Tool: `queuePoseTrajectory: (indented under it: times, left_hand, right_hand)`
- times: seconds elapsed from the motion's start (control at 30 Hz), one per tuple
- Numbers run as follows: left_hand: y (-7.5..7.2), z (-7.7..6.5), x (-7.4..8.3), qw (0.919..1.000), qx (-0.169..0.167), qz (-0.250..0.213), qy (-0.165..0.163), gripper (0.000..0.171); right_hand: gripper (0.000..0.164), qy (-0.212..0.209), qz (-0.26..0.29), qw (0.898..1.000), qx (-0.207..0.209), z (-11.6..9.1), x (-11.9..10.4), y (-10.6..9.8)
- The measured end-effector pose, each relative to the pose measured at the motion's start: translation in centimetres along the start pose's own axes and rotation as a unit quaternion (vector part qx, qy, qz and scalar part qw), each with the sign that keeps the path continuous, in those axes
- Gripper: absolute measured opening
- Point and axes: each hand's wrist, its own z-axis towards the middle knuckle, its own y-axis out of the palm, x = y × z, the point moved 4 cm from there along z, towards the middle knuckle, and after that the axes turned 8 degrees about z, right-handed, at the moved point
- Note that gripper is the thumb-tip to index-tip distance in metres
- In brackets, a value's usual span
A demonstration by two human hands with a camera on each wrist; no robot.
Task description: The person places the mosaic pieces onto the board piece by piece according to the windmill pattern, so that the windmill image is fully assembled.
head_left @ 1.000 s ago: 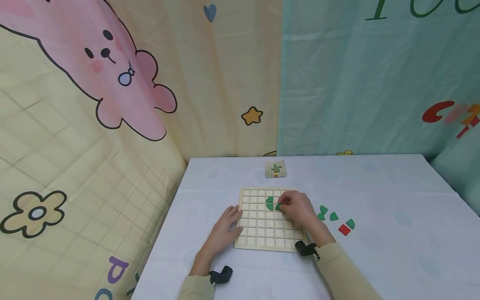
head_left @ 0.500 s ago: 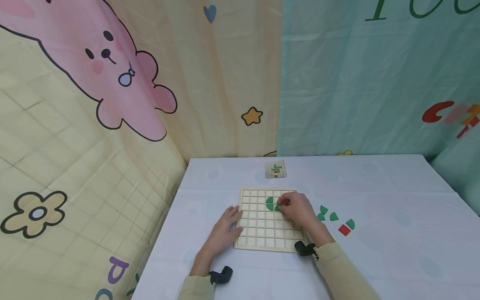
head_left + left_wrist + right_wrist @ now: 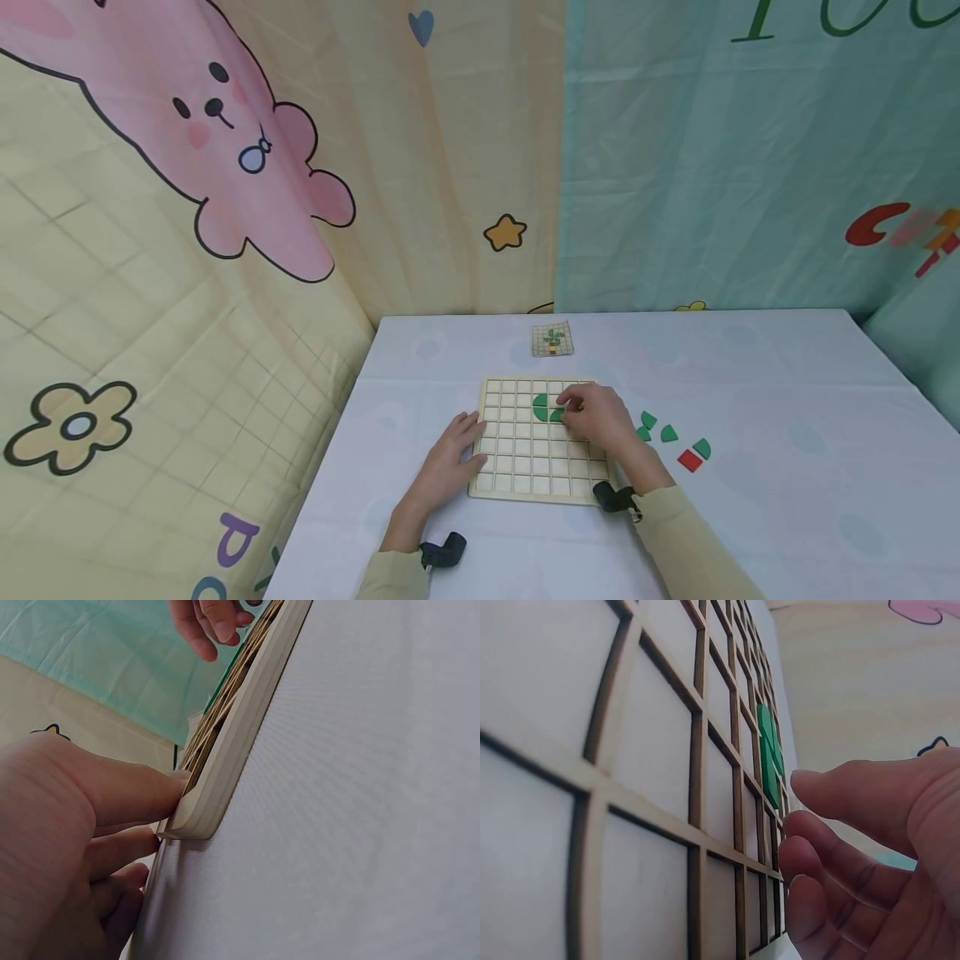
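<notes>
A pale wooden grid board (image 3: 510, 482) lies on the table. My left hand (image 3: 442, 462) rests against its left edge, fingers loosely extended; in the left wrist view the thumb (image 3: 142, 787) touches the board's rim. My right hand (image 3: 596, 414) is over the upper right part of the board, fingers bent, thumb and fingertips apart with nothing seen between them in the right wrist view. Green quarter-round pieces (image 3: 541, 407) sit in neighbouring cells, one of them (image 3: 557, 415) right by my right fingertips. The hand hides the cells beneath it.
Right of the board lie several loose green quarter-round pieces (image 3: 669, 433) and a red square piece (image 3: 690, 460). Behind the board is a small pattern card (image 3: 552, 339) printed with a green figure on a grid. Printed curtains (image 3: 450, 167) hang behind the white table (image 3: 787, 500).
My right hand and fingertips shift very slightly by the green piece near them. The left hand stays at the board's edge, and the loose pieces lie where they were.
</notes>
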Motion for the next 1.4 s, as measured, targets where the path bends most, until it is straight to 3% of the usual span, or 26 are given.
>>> queuePoseTrajectory:
  times: [0.23, 0.6, 0.97, 1.4]
  left_hand:
    - [0.0, 0.0, 0.0, 1.0, 0.001, 0.002, 0.003, 0.055]
    - [0.1, 0.0, -0.3, 1.0, 0.0, 0.004, -0.002, 0.055]
    - [0.1, 0.0, -0.3, 1.0, 0.001, 0.001, 0.003, 0.055]
    - [0.2, 0.2, -0.4, 1.0, 0.0, 0.001, 0.005, 0.056]
  right_hand:
    - [0.016, 0.013, -0.008, 1.0, 0.008, -0.4, -0.1, -1.1]
    - [0.018, 0.0, -0.016, 1.0, 0.025, -1.5, 0.8, -3.3]
    - [0.021, 0.036, -0.041, 0.996, 0.077, -3.1, 3.1, -6.8]
    - [0.025, 0.071, -0.056, 0.993, 0.075, -4.5, 5.4, -8.5]
